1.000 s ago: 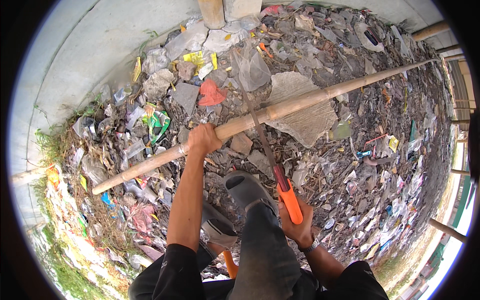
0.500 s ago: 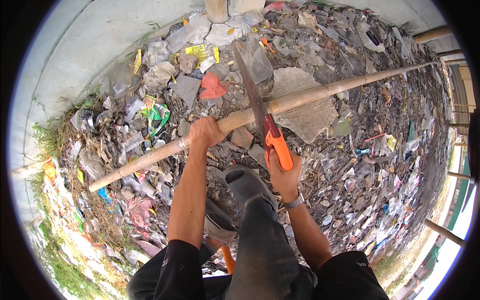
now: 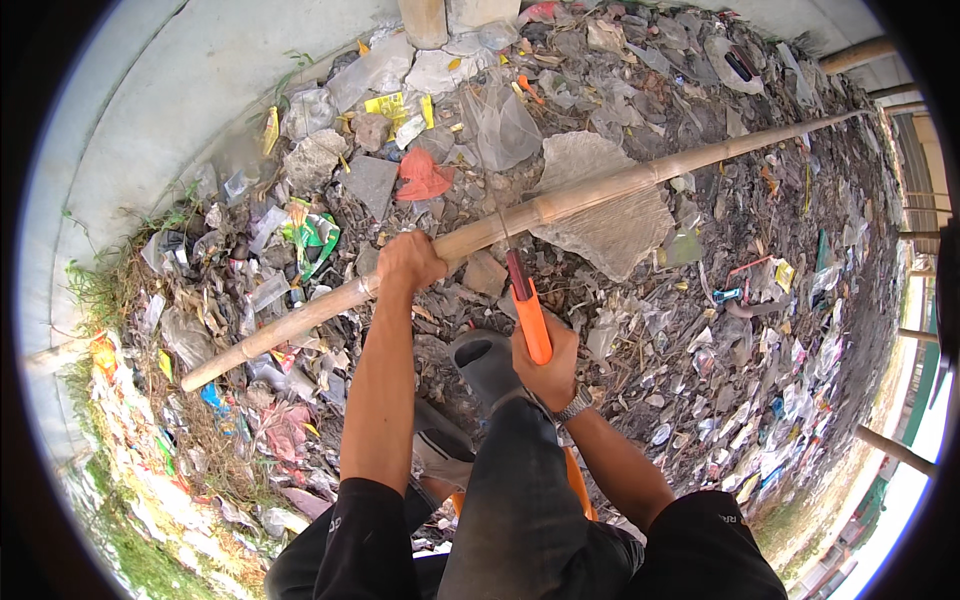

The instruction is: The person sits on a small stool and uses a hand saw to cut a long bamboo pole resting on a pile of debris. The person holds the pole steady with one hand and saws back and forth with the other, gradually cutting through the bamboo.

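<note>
A long bamboo pole lies slantwise across the view, its cut end at the lower left and its far end at the upper right. My left hand is wrapped round the pole, left of its middle. In my right hand I grip the orange handle of a handsaw. The saw's thin blade, seen almost edge-on, rests on the pole a little right of my left hand. How deep it sits in the bamboo cannot be made out. A flat stone slab lies under the pole.
Plastic scraps, wrappers and stones cover the ground. A red cloth-like piece lies beyond my left hand. A pale concrete wall curves along the left and top, with a post at its foot. My grey clog is below the pole.
The saw in my right hand has come back toward me and slightly left, and its blade has turned nearly edge-on. My left hand still holds the pole in place.
</note>
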The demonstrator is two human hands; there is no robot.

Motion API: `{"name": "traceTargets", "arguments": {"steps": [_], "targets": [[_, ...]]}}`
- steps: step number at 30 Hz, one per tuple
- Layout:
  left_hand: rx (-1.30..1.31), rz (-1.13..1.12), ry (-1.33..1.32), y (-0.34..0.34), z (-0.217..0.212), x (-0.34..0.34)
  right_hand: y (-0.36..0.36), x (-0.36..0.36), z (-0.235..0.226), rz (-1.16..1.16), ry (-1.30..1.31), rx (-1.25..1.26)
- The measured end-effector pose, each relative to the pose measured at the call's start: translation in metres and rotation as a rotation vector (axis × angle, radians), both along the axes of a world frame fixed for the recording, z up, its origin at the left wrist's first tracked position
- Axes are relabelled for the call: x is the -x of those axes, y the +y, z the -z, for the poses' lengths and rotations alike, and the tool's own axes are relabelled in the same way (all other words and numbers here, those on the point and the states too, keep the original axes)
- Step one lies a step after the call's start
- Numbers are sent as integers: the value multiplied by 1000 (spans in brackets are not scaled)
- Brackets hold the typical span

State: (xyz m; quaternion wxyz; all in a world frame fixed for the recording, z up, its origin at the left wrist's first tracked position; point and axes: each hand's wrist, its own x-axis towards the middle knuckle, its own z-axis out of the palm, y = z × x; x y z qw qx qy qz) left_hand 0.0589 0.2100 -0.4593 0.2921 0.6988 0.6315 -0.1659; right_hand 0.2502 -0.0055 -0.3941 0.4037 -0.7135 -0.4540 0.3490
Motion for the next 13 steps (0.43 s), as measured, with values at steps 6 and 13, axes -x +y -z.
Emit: {"name": "traceTargets", "arguments": {"steps": [6,13], "targets": [[11,-6,11,4,-3,3,-120,-24,-37,35,31,137],[0,-6,58,-3,-9,-3,-22,-14,-6,115,121,-16]]}}
